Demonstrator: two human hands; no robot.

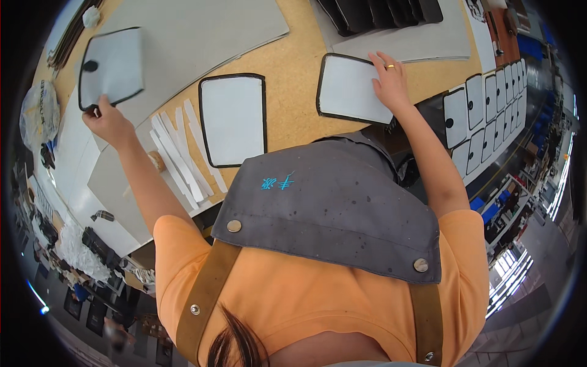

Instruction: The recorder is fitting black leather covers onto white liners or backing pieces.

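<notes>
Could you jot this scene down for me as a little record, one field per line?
Left hand: the hand grips the lower edge of a spotted panel, white, dark-edged, with one round black spot
Right hand: the hand is at the right side of a plain panel, also white and dark-edged; grip unclear
Between them: a middle panel, similar, lying on the tan worktop
Beside it: loose white strips
Far side: black pieces on a grey sheet
Clothing: grey apron
</notes>
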